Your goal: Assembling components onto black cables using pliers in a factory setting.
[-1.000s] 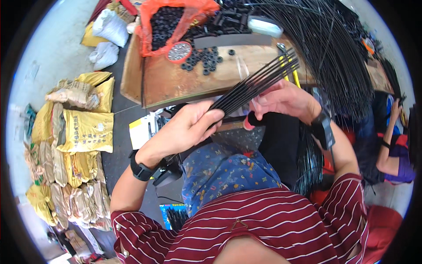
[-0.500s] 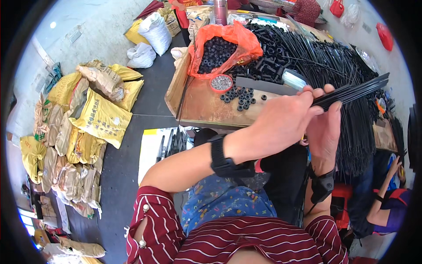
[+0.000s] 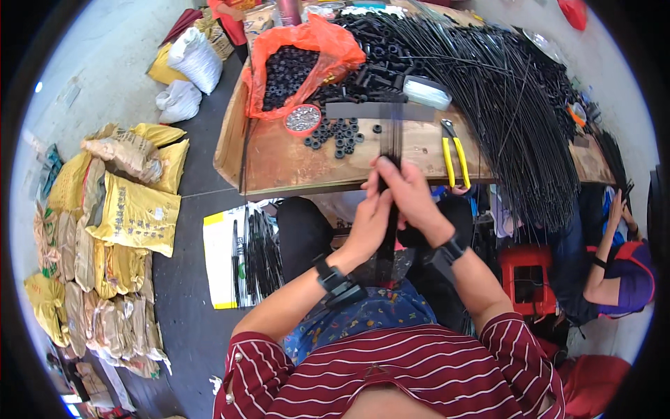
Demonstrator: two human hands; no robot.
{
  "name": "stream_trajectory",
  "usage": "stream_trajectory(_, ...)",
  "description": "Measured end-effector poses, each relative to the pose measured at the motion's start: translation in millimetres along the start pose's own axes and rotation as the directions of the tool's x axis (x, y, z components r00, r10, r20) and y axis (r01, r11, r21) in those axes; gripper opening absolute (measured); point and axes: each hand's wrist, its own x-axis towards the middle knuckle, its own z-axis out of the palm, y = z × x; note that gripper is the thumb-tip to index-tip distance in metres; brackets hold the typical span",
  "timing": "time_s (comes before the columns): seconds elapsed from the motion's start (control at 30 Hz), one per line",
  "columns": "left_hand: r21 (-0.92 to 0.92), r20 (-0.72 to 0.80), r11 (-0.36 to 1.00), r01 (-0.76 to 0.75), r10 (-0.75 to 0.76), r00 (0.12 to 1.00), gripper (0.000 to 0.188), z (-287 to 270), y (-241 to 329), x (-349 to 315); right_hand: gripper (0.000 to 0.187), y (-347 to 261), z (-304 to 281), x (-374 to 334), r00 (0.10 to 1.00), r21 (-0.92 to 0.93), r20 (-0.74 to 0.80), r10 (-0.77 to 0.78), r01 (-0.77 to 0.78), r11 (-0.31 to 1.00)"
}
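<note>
A bundle of thin black rods stands upright between my hands in front of the table edge, its top end blurred. My right hand is closed round it, thumb across the front. Pressed against the bundle from the other side, my left hand has its fingers wrapped and partly hidden. Beyond them on the wooden tabletop lie several small black rings and a flat grey strip. Yellow-handled pliers rest to the right of my hands.
A red dish of small metal pieces sits before an orange bag of black parts. Behind stands a clear box. Many black rods hang over the right edge. Yellow sacks lie left; a co-worker is at right.
My hands have brought the black rods from the right toward the middle and turned them from slanting to upright. The pliers, hidden before, now show.
</note>
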Motion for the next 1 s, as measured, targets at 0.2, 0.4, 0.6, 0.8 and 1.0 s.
stream_trajectory(0.2,0.463,0.180,0.862,0.208,-0.321,0.930,0.029,-59,10,-27,0.026,19,19,5,0.992,0.281,0.094,-0.082,0.053,0.958)
stream_trajectory(0.4,-0.493,-0.015,0.861,0.128,-0.156,0.988,0.050,-76,78,-2,0.027,17,24,-1,0.971,0.252,0.225,-0.077,0.018,0.967)
stream_trajectory(0.6,-0.497,0.088,0.858,0.130,-0.099,0.991,0.041,-80,71,3,0.026,22,25,2,0.967,0.314,0.241,-0.084,0.004,0.949)
stream_trajectory(0.8,-0.527,0.082,0.842,0.116,-0.086,0.993,0.042,-70,58,8,0.028,23,16,4,0.961,0.366,0.267,-0.070,-0.034,0.930)
stream_trajectory(1.0,-0.589,0.010,0.797,0.134,-0.159,0.987,0.037,-61,57,15,0.030,21,9,6,0.963,0.365,0.265,-0.050,-0.052,0.930)
